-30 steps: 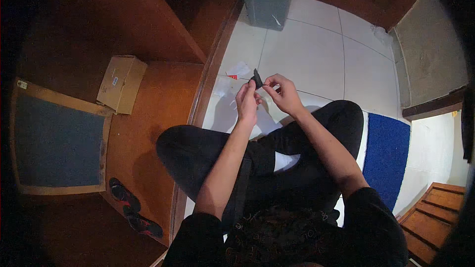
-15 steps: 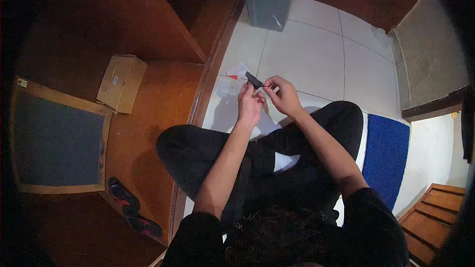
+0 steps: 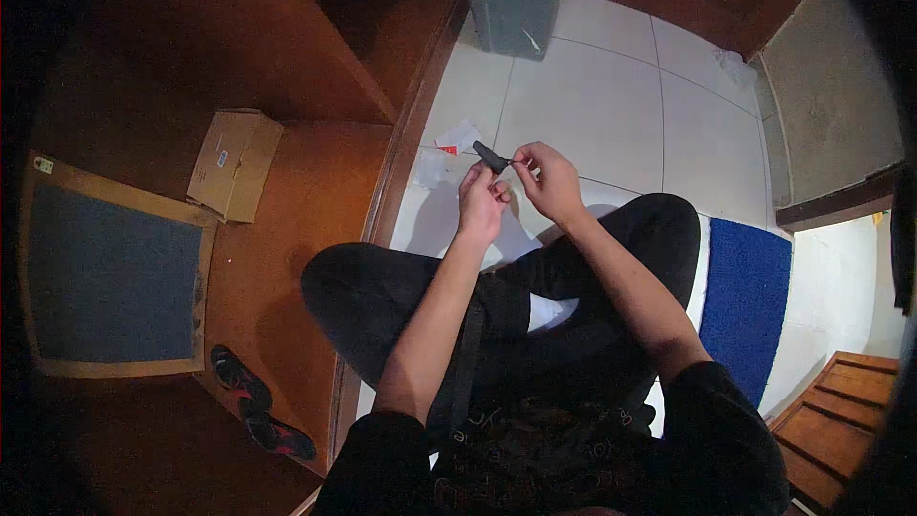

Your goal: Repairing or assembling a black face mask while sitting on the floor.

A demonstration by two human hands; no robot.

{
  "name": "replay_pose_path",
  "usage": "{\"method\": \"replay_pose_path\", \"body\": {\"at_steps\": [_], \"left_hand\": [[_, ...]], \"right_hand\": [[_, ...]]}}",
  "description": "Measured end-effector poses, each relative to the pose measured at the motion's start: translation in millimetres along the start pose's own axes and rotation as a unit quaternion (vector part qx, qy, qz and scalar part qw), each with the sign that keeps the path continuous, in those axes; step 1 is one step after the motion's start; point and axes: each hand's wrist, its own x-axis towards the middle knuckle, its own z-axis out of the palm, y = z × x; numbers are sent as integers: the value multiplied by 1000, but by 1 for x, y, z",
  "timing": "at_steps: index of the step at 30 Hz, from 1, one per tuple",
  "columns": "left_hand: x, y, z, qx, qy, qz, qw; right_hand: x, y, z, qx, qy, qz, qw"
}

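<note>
My left hand (image 3: pixel 482 205) holds a small dark grey, elongated object (image 3: pixel 490 157) upright and tilted, its far end pointing up and left; its exact kind is too small to tell. At the object's right end my right hand (image 3: pixel 551 182) pinches a thin dark strand or tip that runs from it. Both hands are held above the tiled floor, in front of my crossed legs. Just beyond the object lies a white and red scrap of packaging (image 3: pixel 459 138), with a clear plastic piece (image 3: pixel 433 169) beside it on the floor.
A grey bin (image 3: pixel 516 0) stands at the far side on white tiles (image 3: pixel 597 96). To the left, a wooden platform (image 3: pixel 315 162) bears a cardboard box (image 3: pixel 236 165), a framed dark panel (image 3: pixel 115 272) and dark red-marked footwear (image 3: pixel 258 401). A blue mat (image 3: pixel 745 311) lies to the right.
My right hand has drawn slightly to the right, and a little more of the thin strand shows between it and the dark object. The left hand keeps its hold.
</note>
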Motion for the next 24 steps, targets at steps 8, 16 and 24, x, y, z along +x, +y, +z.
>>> {"method": "replay_pose_path", "body": {"at_steps": [8, 16, 24], "left_hand": [[6, -3, -10, -39, -8, -14, 999], [-1, 1, 2, 2, -26, -14, 1000], [-3, 2, 2, 88, -23, -25, 996]], "right_hand": [[-2, -1, 1, -5, -37, -28, 999], [0, 2, 0, 97, -30, 8, 995], [2, 1, 3, 129, 4, 30, 991]]}}
